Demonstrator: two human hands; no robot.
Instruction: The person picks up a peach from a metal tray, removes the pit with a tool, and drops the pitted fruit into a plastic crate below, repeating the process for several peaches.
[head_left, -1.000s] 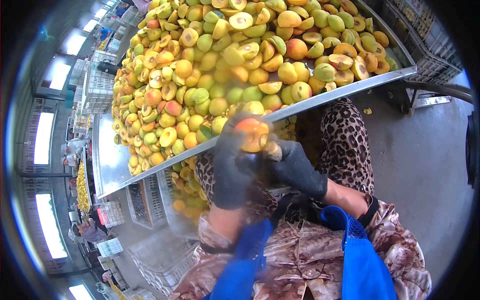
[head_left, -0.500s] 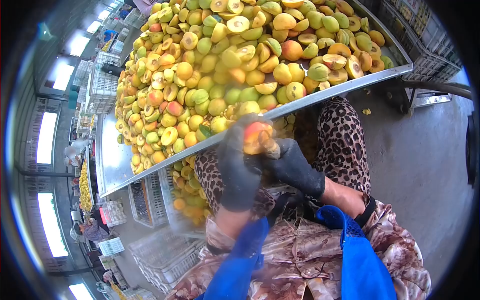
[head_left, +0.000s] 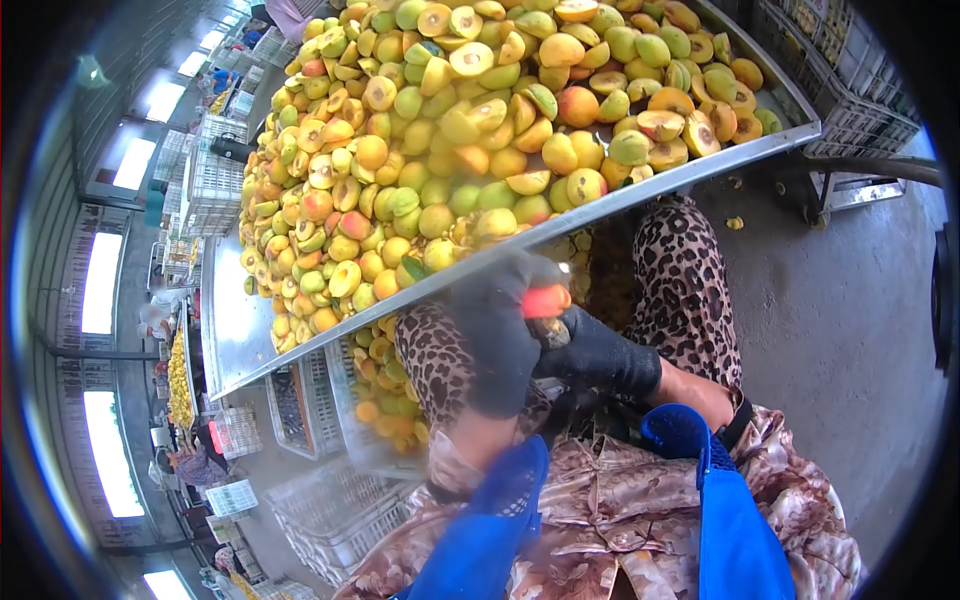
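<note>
- Two gloved hands meet near the desk's edge: the left hand (head_left: 500, 335) has its fingers wrapped around a red-blushed stone fruit (head_left: 547, 301), just below the rim and above the lap.
- The right hand (head_left: 605, 358) curls in against the fruit's lower side, where a small brownish tip (head_left: 549, 331) shows; blur and the glove hide whether its fingers grip that tip, so I cannot tell.
- With hands this close, a slip of the right hand could push into the left fingers; wet juice on the gloves, if there is any, would make that likelier.
- Too hard a squeeze could bruise the fruit, or shoot it out onto the leopard-print trousers (head_left: 685, 280) or the grey floor (head_left: 800, 320).
- The left knuckles sit near the metal desk (head_left: 235, 310), so a quick lift could knock them on its rim.
- Beyond, the pile of stone fruit (head_left: 400, 200) heaps up close to that rim; a bump might roll pieces over, perhaps into the white crate (head_left: 345, 415) below.
</note>
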